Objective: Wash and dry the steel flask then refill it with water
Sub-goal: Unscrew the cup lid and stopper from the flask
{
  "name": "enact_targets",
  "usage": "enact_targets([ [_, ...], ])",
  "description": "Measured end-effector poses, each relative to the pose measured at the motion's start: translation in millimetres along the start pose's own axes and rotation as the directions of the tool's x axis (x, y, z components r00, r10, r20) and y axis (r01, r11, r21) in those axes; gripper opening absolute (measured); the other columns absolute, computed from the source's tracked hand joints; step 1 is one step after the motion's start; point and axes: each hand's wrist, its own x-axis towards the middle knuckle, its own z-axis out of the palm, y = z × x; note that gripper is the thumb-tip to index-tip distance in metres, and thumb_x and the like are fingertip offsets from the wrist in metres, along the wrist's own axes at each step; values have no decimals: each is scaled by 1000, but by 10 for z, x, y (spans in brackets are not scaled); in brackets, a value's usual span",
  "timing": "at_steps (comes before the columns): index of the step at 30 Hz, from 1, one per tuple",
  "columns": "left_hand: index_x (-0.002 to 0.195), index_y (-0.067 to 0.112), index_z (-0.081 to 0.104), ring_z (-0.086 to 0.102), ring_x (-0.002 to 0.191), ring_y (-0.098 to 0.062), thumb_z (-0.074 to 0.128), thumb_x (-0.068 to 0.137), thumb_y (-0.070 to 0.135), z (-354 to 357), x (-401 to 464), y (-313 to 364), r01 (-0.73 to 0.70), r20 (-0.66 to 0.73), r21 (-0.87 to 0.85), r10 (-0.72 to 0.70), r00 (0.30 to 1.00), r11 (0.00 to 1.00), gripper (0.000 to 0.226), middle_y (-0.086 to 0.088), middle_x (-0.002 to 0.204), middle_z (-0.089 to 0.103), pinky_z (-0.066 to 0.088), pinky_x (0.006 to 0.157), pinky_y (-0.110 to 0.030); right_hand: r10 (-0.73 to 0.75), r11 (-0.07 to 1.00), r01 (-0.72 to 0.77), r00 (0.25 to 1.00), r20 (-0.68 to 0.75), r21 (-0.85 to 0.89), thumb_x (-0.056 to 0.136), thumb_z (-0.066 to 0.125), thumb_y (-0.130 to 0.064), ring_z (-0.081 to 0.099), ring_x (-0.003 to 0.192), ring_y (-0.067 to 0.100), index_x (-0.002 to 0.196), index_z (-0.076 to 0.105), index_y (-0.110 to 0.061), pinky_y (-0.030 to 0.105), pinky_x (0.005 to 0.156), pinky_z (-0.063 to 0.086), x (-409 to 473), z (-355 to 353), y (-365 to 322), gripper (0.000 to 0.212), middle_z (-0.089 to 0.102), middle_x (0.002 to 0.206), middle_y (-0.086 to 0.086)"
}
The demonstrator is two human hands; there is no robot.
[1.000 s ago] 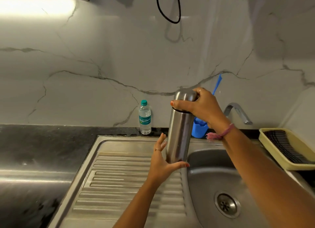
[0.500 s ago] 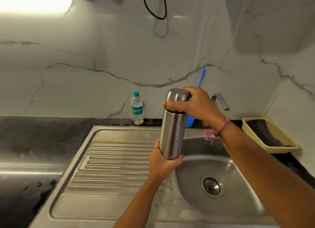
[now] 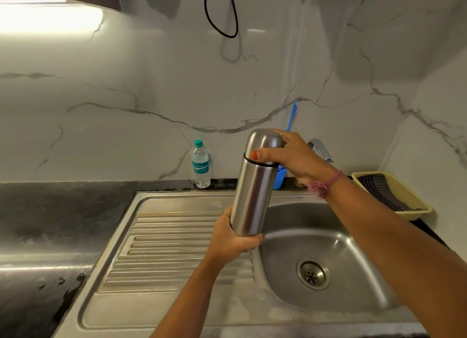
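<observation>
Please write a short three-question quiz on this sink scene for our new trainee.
1. True or false: the cap is still on the steel flask.
2. Which hand grips the flask's base? A) left hand B) right hand
3. Fill in: the plastic water bottle stands on the counter to the ____ of the flask.

Key: 1 true; 2 A; 3 left. The right hand's fingers curl round the cap, above the sink.

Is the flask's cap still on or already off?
On. The cap sits on the flask with only a dark seam at the joint. The right hand grips it; the left hand holds the base.
</observation>
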Motion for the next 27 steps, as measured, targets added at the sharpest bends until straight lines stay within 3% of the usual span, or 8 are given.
enact_targets([
  [6, 118, 33, 53, 66, 94, -4, 93, 55, 19, -68, -72, -64, -7, 30, -12, 8, 1000, 1000, 76, 14, 100, 67, 62, 74, -35, 165, 933, 1, 887, 432, -359, 70, 81, -33, 63, 109, 16, 130, 52, -19, 30, 91, 54, 100, -243, -383, 68, 64, 121, 3],
  [12, 123, 30, 54, 67, 93, -6, 92, 52, 27, -153, -53, -156, -8, -11, 5, 8, 1000, 1000, 81, 9, 104, 68, 61, 77, -34, 522, 545, -10, 787, 330, -838, 62, 58, -67, 72, 75, 13, 114, 56, -15, 17, 56, 54, 212, -116, -818, 74, 66, 106, 4],
  [15, 126, 29, 53, 65, 94, -4, 93, 53, 30, -225, -27, -207, -15, -17, 29, 15, 1000, 999, 83, 10, 107, 66, 60, 79, -29, 481, 525, 18, 818, 314, -851, 81, 55, -59, 68, 60, 7, 108, 59, -14, 11, 47, 46, 306, -23, -803, 53, 68, 98, 6],
  [17, 126, 29, 53, 64, 94, -2, 94, 55, 27, -279, -26, -224, -19, -14, 41, 19, 1000, 999, 82, 10, 107, 66, 58, 78, -24, 449, 603, 52, 802, 393, -796, 85, 64, -40, 69, 75, 10, 120, 56, -19, 13, 57, 50, 335, -38, -811, 42, 64, 111, 2],
  [20, 119, 34, 54, 65, 91, -2, 94, 54, 24, -337, -49, -238, -7, -22, 28, 8, 1000, 1000, 77, 9, 104, 66, 57, 75, -22, 423, 696, 109, 736, 528, -710, 79, 73, -20, 64, 101, 10, 139, 40, -34, 17, 78, 53, 338, -98, -881, 70, 50, 122, -24],
  [22, 115, 34, 55, 65, 89, -2, 92, 52, 26, -364, -71, -245, -3, -36, 11, 3, 999, 1000, 73, 9, 102, 67, 56, 72, -20, 447, 691, 51, 753, 483, -721, 71, 73, -37, 64, 101, 13, 146, 26, -38, 26, 86, 55, 333, -45, -895, 88, 44, 131, -25],
  [24, 115, 32, 56, 65, 88, -2, 91, 51, 27, -391, -83, -251, -1, -43, 4, 1, 999, 1000, 73, 8, 101, 67, 55, 70, -18, 489, 616, -12, 790, 370, -788, 65, 63, -58, 69, 89, 15, 147, 28, -28, 30, 74, 60, 337, 93, -847, 94, 51, 134, -6],
  [27, 119, 28, 57, 65, 89, -2, 91, 52, 27, -426, -96, -274, -4, -40, 11, 5, 999, 1000, 75, 8, 102, 67, 54, 70, -18, 421, 524, 57, 850, 317, -850, 77, 59, -60, 71, 72, 13, 125, 55, -17, 16, 53, 53, 377, 230, -753, 65, 66, 113, 4],
])
